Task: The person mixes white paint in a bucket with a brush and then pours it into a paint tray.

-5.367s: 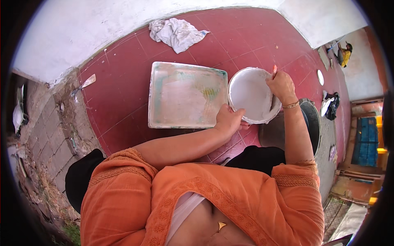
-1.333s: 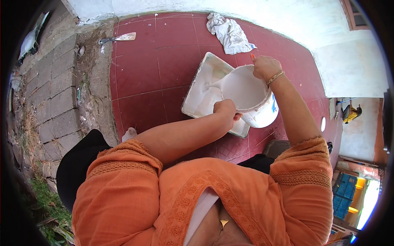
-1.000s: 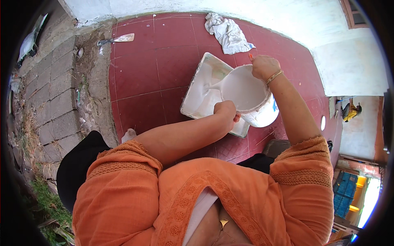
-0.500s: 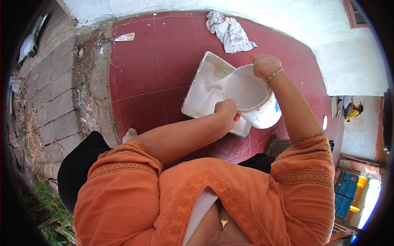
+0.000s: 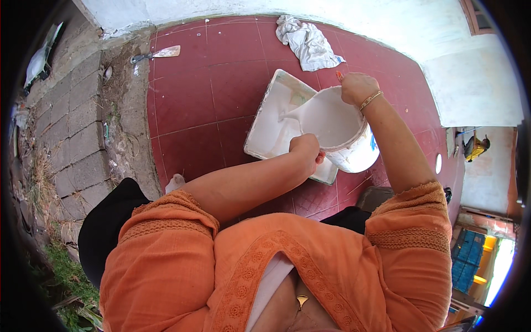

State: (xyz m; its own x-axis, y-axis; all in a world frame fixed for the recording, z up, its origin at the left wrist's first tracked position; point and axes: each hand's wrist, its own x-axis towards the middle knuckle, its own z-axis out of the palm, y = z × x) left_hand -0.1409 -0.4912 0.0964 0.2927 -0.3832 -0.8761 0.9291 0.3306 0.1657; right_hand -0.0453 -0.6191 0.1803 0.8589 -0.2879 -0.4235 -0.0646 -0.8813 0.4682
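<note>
A white bucket (image 5: 357, 152) is tipped to the left over a white rectangular paint tray (image 5: 260, 135). White paint (image 5: 293, 114) runs from its lip in a stream into the tray, where more paint lies. Closed round the bucket's near rim is my left hand (image 5: 306, 149). My right hand (image 5: 358, 88) grips the far rim, and a small orange-red piece sticks out beside its fingers; I cannot make out what it is. Part of the tray is hidden beneath the bucket and behind my left forearm.
On the red tiled floor (image 5: 188, 88) a crumpled whitish cloth (image 5: 310, 44) lies beyond the tray. A paint-smeared scraper (image 5: 157, 53) rests at the floor's left edge, beside grey paving blocks (image 5: 77, 133). A white wall (image 5: 387, 25) borders the far side.
</note>
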